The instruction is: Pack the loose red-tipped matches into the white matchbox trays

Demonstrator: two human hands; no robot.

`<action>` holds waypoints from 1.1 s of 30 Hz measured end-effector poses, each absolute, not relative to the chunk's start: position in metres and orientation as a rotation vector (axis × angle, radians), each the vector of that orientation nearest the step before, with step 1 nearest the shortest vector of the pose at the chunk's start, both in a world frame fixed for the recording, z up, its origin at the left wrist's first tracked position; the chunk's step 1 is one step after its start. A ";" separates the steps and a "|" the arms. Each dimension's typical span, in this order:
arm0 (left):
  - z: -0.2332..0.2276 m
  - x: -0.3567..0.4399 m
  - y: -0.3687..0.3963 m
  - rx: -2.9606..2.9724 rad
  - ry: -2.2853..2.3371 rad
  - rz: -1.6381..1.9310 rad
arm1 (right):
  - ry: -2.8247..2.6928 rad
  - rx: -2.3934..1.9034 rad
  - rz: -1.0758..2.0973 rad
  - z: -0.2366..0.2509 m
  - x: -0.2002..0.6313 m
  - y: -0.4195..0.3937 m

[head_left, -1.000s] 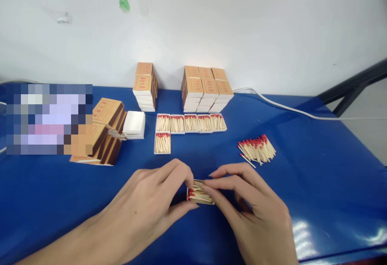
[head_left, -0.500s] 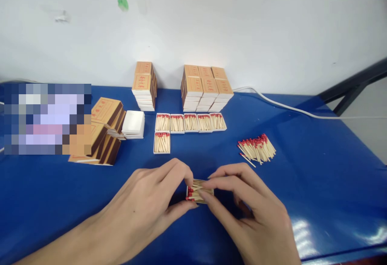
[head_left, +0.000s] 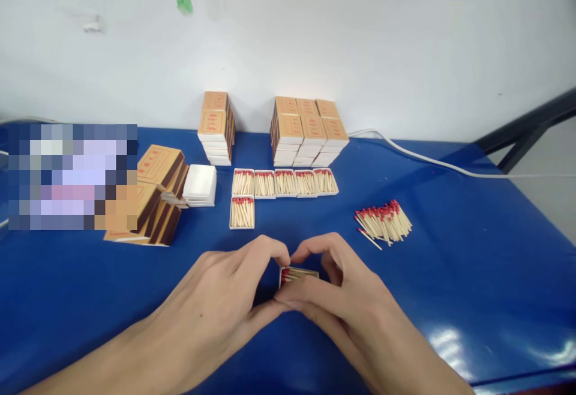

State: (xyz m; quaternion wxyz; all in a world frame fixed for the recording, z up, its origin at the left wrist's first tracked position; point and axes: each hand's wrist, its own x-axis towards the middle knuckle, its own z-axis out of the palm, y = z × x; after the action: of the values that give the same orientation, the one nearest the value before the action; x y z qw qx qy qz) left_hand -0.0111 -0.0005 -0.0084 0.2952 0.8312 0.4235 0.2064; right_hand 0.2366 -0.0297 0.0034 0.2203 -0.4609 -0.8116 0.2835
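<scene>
Matches with red tips lie in a little white tray [head_left: 297, 275] on the blue tabletop [head_left: 472, 251], right in front of the person. Both hands are cupped around this tray. The left hand [head_left: 225, 299] pinches its left end between thumb and pointer finger. The right hand [head_left: 346, 299] pinches the tray too, with its thumb along the near side and its fingers curled over the far side. The two hands touch at the fingertips.

Farther back, six more filled trays [head_left: 283, 183] sit in rows. A loose pile of matches [head_left: 384, 222] lies well off to the right. Behind the trays stand stacks of closed orange boxes [head_left: 308, 131]. To the left lie a stack of white empty trays [head_left: 200, 185] and a heap of box sleeves [head_left: 157, 197].
</scene>
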 end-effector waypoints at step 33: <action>-0.009 -0.012 -0.001 2.228 1.126 0.525 | -1.810 -1.451 0.921 0.004 0.234 -0.030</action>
State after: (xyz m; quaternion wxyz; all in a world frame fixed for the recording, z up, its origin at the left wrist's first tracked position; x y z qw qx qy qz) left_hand -0.0122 -0.0006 -0.0086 0.2913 0.8355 0.4223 0.1968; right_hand 0.2343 -0.0295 0.0044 0.3172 -0.5515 -0.6877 0.3499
